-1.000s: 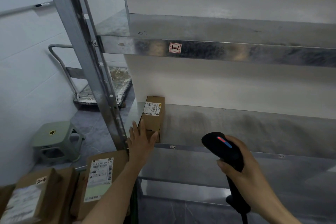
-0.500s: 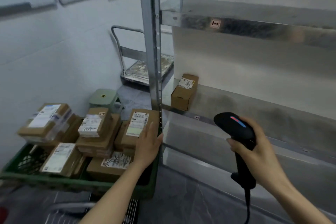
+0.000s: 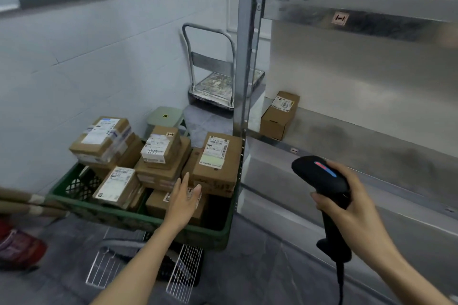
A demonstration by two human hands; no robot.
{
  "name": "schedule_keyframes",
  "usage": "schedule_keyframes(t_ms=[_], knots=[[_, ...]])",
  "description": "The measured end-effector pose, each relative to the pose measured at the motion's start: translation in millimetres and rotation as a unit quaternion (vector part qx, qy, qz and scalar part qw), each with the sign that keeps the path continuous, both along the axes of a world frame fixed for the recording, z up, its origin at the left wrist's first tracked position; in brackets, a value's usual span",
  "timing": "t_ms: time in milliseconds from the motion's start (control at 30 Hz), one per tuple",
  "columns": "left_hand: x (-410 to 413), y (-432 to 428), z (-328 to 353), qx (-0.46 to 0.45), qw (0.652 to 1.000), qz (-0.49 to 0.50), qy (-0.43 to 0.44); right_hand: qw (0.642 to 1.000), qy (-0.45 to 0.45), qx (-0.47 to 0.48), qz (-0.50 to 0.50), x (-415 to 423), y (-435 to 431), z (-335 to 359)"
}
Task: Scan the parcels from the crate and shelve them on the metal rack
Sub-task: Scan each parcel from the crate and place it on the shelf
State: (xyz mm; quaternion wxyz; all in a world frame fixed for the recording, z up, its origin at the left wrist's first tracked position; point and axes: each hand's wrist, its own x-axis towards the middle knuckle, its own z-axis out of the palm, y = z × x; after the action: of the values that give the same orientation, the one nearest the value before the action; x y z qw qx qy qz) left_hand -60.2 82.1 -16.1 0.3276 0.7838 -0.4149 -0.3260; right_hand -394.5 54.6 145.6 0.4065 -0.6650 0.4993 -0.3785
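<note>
Since half a second ago my left hand [image 3: 184,199] has dropped from the rack upright [image 3: 245,57] to a low parcel [image 3: 158,203] at the green crate's [image 3: 138,219] five o'clock corner, fingers straight and together, thumb apart; whether it touches I cannot tell. My right hand [image 3: 352,208] grips one barcode scanner [image 3: 319,178] at three o'clock. I count at least six parcels in the crate and one shelved parcel [image 3: 280,115] at one o'clock, past the upright. One platform trolley [image 3: 213,82] and one stool [image 3: 164,116] stand at twelve.
</note>
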Motion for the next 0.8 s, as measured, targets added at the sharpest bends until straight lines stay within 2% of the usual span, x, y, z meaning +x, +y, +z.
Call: schedule_keyframes(t_ms=[200,367,500,800], knots=[[32.4,-40.9,-4.2,-0.002,0.999,-0.031,0.031,0.999,0.003,0.019,-0.036,38.3,-13.0,-6.2],[51.0,-72.4,-16.7,0.008,0.994,-0.092,0.057,0.997,0.015,0.030,-0.063,75.6,-24.5,-14.0],[55.9,-86.4,-22.4,-0.024,0.984,-0.147,0.096,0.995,0.027,0.034,-0.087,96.0,-31.5,-20.2],[62.2,-104.7,-35.1,-0.010,0.973,-0.163,0.161,0.991,0.043,0.047,-0.119,117.8,-39.4,-31.8]])
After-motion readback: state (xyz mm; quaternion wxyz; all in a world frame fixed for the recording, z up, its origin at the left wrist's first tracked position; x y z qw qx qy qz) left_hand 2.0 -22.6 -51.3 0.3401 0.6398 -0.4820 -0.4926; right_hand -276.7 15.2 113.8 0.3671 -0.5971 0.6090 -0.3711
